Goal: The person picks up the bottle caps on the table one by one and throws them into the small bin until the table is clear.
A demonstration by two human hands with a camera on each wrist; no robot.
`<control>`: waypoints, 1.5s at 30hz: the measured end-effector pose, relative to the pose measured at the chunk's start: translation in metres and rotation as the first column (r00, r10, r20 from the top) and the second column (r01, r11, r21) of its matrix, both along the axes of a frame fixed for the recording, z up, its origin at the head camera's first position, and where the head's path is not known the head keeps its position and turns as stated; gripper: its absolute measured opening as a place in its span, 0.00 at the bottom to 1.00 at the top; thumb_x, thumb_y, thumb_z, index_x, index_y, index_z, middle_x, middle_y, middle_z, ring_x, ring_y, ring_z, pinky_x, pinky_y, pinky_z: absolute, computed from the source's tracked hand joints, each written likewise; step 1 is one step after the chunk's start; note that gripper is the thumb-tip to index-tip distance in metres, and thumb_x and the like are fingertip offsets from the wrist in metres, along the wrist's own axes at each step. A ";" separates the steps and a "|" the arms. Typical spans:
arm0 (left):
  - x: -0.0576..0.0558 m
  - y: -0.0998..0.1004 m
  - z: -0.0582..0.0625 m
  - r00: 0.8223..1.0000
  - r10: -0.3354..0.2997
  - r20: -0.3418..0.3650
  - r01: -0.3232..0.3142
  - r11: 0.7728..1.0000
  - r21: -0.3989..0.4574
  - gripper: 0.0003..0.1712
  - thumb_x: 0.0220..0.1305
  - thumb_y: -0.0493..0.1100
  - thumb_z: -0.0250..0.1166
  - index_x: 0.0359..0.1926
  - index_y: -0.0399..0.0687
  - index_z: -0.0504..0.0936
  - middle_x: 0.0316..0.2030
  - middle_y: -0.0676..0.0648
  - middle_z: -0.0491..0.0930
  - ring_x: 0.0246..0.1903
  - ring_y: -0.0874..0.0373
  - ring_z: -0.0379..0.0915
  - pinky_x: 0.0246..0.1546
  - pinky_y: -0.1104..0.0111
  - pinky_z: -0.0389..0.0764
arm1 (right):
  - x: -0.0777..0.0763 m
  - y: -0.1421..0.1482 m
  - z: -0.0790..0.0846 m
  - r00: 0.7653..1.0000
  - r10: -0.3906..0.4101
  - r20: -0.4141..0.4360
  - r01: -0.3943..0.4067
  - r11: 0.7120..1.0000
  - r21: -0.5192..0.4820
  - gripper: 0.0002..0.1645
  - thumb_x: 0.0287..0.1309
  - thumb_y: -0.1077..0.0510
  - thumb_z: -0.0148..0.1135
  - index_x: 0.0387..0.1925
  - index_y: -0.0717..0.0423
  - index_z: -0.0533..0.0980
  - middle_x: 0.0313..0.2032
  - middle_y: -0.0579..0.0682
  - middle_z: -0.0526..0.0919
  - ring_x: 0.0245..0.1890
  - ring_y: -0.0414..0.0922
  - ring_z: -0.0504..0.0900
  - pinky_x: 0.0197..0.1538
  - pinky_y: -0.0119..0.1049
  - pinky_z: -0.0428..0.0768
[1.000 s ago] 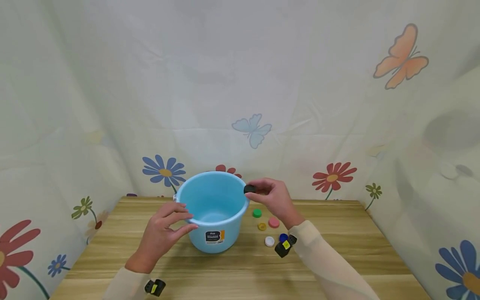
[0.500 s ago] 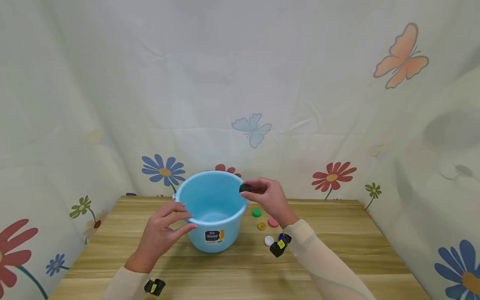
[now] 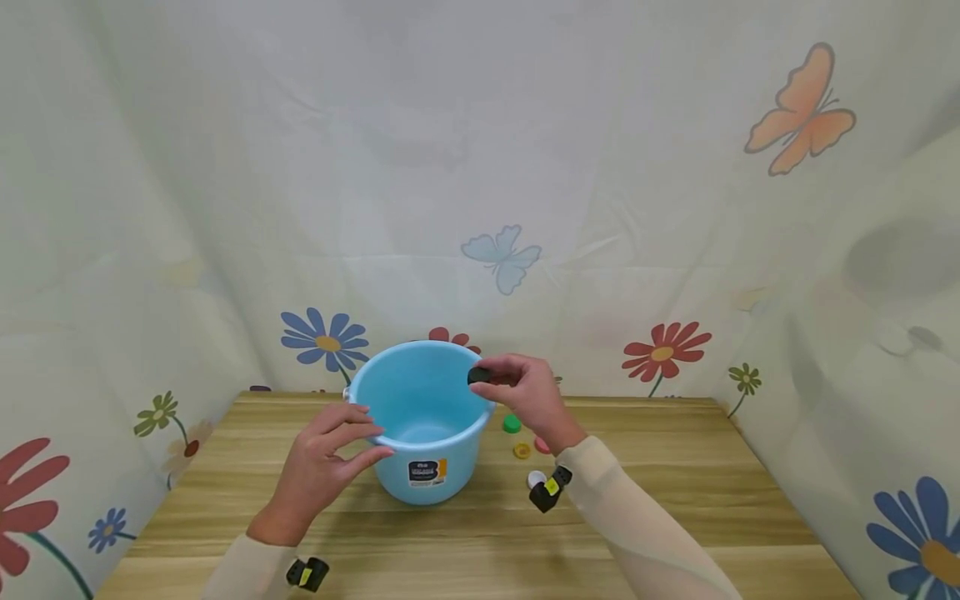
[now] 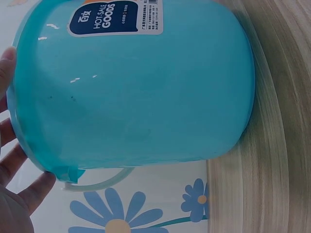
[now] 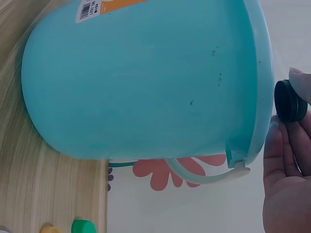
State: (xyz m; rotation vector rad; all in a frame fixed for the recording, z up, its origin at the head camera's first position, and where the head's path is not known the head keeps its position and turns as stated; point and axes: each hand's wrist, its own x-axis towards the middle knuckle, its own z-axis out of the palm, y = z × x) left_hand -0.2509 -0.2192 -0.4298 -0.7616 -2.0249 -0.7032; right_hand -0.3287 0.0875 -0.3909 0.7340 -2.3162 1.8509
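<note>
A light blue bucket (image 3: 426, 471) stands upright on the wooden table, its mouth facing up and its inside partly in view. My left hand (image 3: 322, 458) holds the near left of its rim, thumb on the outer side and fingertips over the edge. Between thumb and fingers, my right hand (image 3: 528, 396) pinches a black bottle cap (image 3: 478, 376) at the right of the rim. The right wrist view has this black cap (image 5: 286, 102) just above the rim, its hollow side facing the bucket.
Right of the bucket lie a green cap (image 3: 512, 424), a yellow cap (image 3: 522, 451), a pink cap (image 3: 542, 446) and a white cap (image 3: 536, 479), the last two partly hidden by the right arm. A pale bucket handle (image 5: 204, 178) hangs behind. Flowered curtains surround the table (image 3: 675, 483).
My right hand has moved a little left with the black cap, from beside the rim to over its right edge. The right wrist now covers the blue cap. My left hand stays put.
</note>
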 end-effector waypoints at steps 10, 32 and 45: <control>-0.001 0.000 -0.001 1.000 -0.004 0.005 0.004 1.000 0.000 0.23 0.29 0.44 0.82 0.34 0.55 0.87 0.37 0.56 0.81 0.46 0.58 0.75 0.59 0.85 0.64 | 0.012 -0.006 0.015 1.000 0.020 0.002 -0.020 1.000 -0.007 0.22 0.49 0.53 0.72 0.47 0.53 0.80 0.43 0.50 0.84 0.43 0.49 0.83 0.46 0.37 0.84; -0.002 -0.001 -0.003 1.000 -0.006 -0.016 0.006 1.000 0.001 0.23 0.28 0.45 0.82 0.34 0.55 0.87 0.37 0.57 0.81 0.46 0.57 0.76 0.59 0.85 0.65 | 0.002 -0.011 0.003 0.999 0.016 -0.035 -0.016 1.000 0.002 0.22 0.47 0.47 0.72 0.45 0.46 0.81 0.42 0.45 0.85 0.40 0.45 0.83 0.44 0.37 0.85; -0.001 -0.001 -0.005 1.000 0.003 -0.004 -0.003 1.000 -0.001 0.23 0.30 0.46 0.82 0.34 0.57 0.87 0.38 0.58 0.81 0.46 0.59 0.75 0.59 0.84 0.66 | 0.003 -0.012 0.003 1.000 0.011 -0.007 -0.011 1.000 0.010 0.22 0.47 0.47 0.72 0.45 0.46 0.80 0.42 0.45 0.84 0.42 0.45 0.83 0.45 0.36 0.84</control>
